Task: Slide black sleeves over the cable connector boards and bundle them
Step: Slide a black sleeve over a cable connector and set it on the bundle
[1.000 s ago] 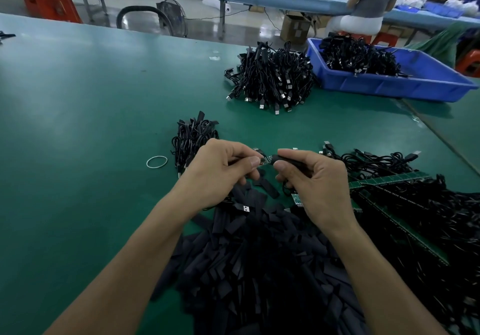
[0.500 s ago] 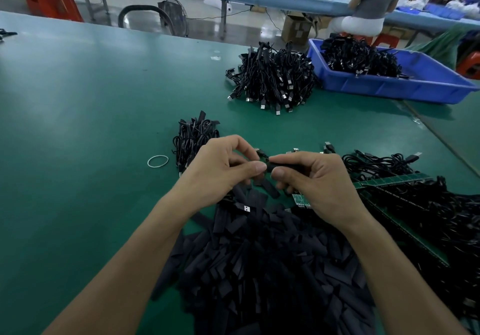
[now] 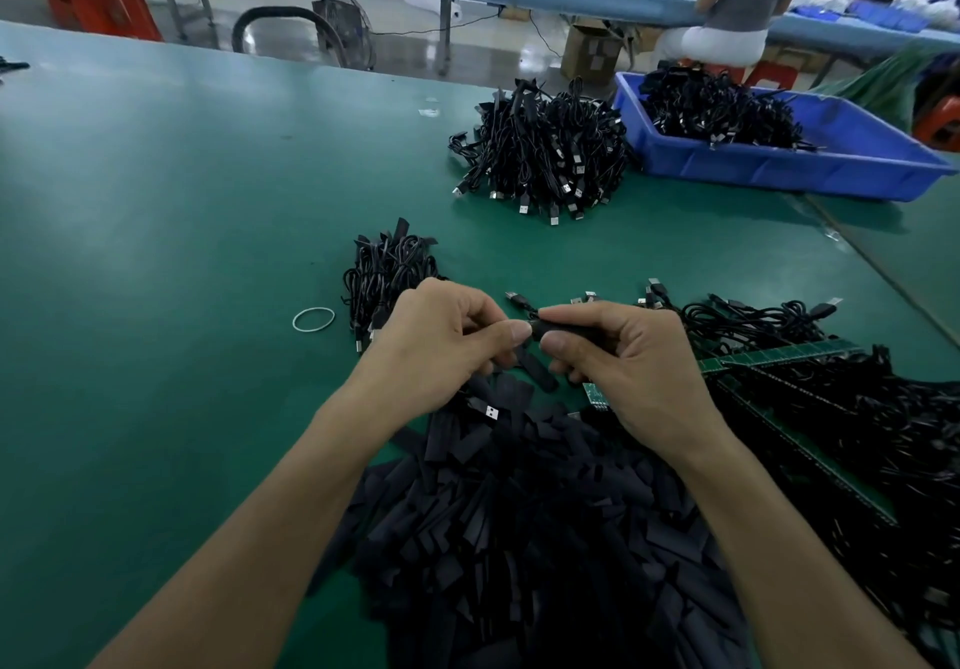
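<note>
Even overhead light, wide-angle edge warp

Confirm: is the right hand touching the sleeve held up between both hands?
Touching. The head view shows the right hand pinching the sleeve between thumb and forefinger, with no gap.

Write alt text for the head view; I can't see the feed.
The left hand and right hand pinch one black sleeve above a pile of loose sleeves on the green table. A small cable bundle and a rubber band lie near the left hand; a larger cable heap and blue bin sit farther back.
</note>
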Tool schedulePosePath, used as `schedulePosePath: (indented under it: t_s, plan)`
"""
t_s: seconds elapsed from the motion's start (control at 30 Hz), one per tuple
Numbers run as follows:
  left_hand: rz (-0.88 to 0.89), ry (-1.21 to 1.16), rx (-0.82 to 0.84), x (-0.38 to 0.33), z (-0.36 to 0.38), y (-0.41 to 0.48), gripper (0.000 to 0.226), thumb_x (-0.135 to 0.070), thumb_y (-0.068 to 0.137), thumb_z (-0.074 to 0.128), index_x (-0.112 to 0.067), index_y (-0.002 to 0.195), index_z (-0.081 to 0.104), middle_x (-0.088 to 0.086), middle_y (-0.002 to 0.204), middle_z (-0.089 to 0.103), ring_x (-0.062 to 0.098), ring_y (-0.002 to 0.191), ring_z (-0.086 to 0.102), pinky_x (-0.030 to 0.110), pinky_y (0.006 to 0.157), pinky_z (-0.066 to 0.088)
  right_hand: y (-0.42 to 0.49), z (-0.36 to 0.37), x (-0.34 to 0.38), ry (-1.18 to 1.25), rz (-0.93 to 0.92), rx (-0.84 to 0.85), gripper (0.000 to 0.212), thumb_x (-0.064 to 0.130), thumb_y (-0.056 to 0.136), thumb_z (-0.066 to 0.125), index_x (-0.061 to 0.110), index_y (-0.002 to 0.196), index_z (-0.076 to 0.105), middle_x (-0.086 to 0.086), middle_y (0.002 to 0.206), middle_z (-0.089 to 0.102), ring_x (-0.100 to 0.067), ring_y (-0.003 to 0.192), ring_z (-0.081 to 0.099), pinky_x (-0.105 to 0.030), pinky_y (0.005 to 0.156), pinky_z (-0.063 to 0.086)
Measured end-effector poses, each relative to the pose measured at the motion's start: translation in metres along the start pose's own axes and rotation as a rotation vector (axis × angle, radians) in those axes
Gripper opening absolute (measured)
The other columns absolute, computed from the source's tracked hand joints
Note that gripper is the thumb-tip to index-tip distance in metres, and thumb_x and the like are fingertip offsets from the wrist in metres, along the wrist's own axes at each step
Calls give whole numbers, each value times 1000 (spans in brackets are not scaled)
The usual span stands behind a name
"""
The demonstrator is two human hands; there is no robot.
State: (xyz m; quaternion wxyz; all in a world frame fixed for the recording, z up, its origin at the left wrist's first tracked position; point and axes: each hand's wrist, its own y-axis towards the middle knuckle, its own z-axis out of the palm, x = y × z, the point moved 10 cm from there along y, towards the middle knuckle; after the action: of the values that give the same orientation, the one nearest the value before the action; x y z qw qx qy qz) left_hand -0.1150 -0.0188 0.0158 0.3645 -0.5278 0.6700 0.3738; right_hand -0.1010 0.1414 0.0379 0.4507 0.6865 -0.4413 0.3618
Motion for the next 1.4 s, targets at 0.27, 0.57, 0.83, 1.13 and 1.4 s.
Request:
schedulePosePath:
  t_s: [0.27,0.57,0.83,1.13,1.4]
  plan:
    - [21,13,58,-1,5,-1,17,-26,94,69,-24,78,73,-12,72,76,5,62,70,25,63,59,-3,-5,0,-7,-29,-53,18,8,88,73,24,95,75,6,76,75,-9,61,68,-16,59,52]
    - [12,-37,88,1,6,0,18,-24,95,68,-24,77,73,-8,72,76,9,63,71,34,69,60,0,-4,-2,12,-14,-10,20,7,85,75,22,98,76,1,74,75,-14,63,69,-20,62,53]
    - [30,-40,13,0,0,1,18,-29,91,72,-24,74,72,-13,51,62,-1,43,48,12,47,38,-3,-5,1,-1,-34,-39,21,12,84,76,26,99,74,7,78,76,-11,63,70,-16,61,53]
    - [18,-107,-19,5,-2,2,19,-40,87,75,-25,75,73,3,62,69,6,49,48,17,49,37,-5,-3,2,76,-35,-99,19,9,83,77,24,95,73,3,82,76,-12,70,73,-17,66,56]
    - [24,-98,-7,8,0,4,19,-38,86,77,-26,72,72,-8,53,59,5,47,42,16,46,33,-8,1,-5,101,-5,-126,13,7,91,69,20,90,71,3,74,74,-17,66,72,-20,60,55]
